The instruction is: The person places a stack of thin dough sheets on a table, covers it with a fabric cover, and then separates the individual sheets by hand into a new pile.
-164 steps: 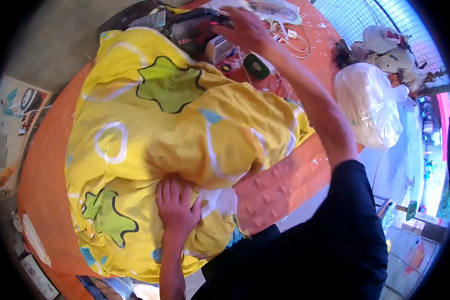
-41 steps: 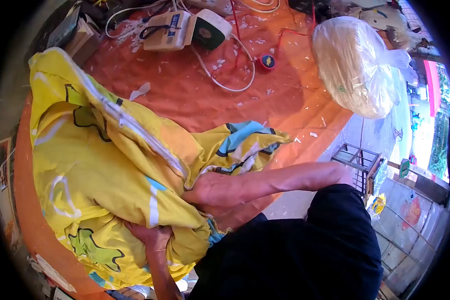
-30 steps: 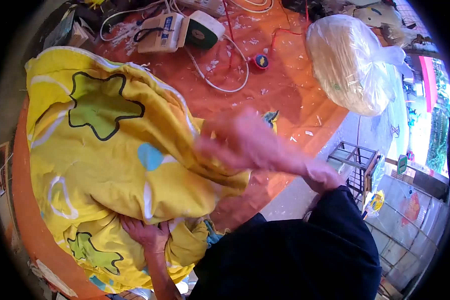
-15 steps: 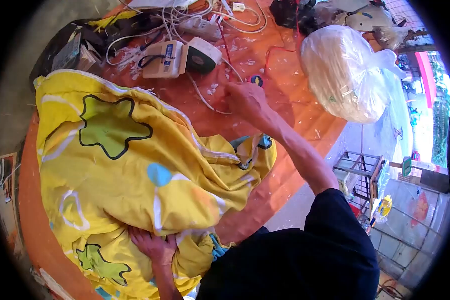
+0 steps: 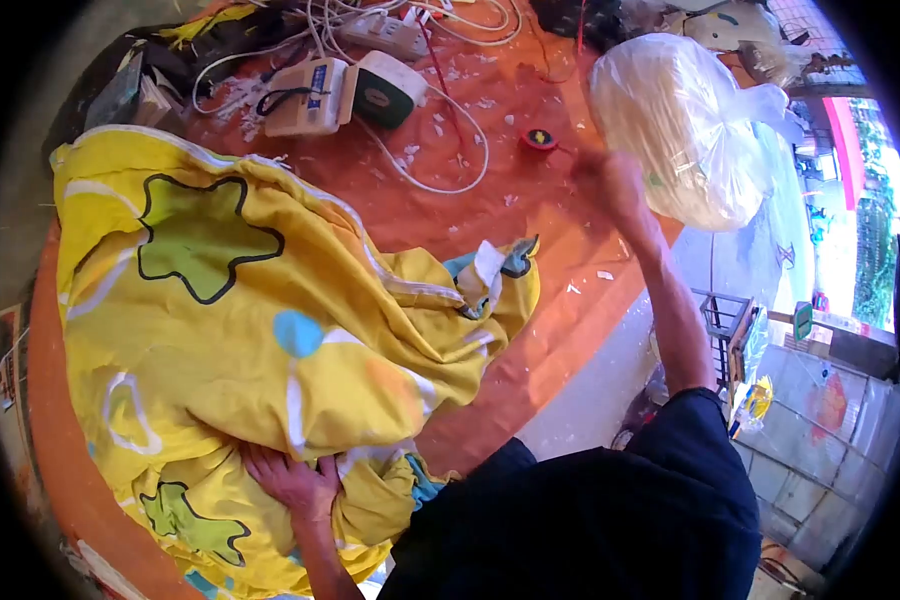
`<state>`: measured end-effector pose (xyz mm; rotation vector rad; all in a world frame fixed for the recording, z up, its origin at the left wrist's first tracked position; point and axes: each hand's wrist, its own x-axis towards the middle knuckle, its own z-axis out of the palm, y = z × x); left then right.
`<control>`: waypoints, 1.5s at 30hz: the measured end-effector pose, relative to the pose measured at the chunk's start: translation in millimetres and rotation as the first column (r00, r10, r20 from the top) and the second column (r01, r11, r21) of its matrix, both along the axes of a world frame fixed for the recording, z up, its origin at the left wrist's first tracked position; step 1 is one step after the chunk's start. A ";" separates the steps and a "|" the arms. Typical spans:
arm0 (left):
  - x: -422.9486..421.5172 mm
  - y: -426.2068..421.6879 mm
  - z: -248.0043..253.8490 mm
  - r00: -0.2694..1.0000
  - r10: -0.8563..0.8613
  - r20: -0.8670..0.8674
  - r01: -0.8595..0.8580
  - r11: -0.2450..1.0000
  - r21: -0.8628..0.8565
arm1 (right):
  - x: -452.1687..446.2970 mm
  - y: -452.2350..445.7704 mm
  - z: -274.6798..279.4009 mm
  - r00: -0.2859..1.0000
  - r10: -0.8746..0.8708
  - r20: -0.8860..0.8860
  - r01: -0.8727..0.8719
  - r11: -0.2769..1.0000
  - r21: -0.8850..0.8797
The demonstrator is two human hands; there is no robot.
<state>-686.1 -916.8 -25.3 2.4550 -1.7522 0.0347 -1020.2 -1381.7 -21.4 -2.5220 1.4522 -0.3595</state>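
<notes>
A yellow patterned fabric cover [image 5: 220, 340] with green stars and a white zip edge lies bunched across the left. My left hand [image 5: 295, 485] rests flat on it, fingers spread and their tips partly under a fold. My right hand [image 5: 610, 185] is over the orange sheet, smeared by motion, so its fingers are unclear. Just left of it sits a small round red object [image 5: 539, 139] with a black and yellow face; a short red line seems to run from it toward the hand. A white scrap or tag [image 5: 484, 272] stands up at the cover's right corner.
An orange sheet [image 5: 510, 370] spreads beneath everything, dotted with white bits. A box-shaped device [image 5: 308, 97], a dark green and white device [image 5: 385, 92] and a power strip [image 5: 390, 38] with tangled cables lie at the back. A stuffed clear plastic bag [image 5: 680, 130] stands right.
My right hand has moved right, away from the cables. The round red object has shifted right too. The white scrap now shows at the cover's corner. My left hand stays on the cover.
</notes>
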 end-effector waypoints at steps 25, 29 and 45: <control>-1.3 -12.0 6.0 0.998 0.036 -0.051 -0.036 0.999 0.002 | 137.7 -71.5 -11.9 0.900 0.362 0.242 -0.322 0.927 -0.192; -1.2 -6.6 2.9 0.998 0.045 -0.033 -0.045 0.999 0.021 | 204.1 -8.8 -17.8 0.867 0.256 0.429 -0.205 0.965 -0.161; 3.9 -3.5 3.1 0.999 -0.014 -0.044 0.012 1.000 -0.029 | 168.6 -91.4 -32.1 0.962 -0.054 0.266 0.108 0.976 -0.192</control>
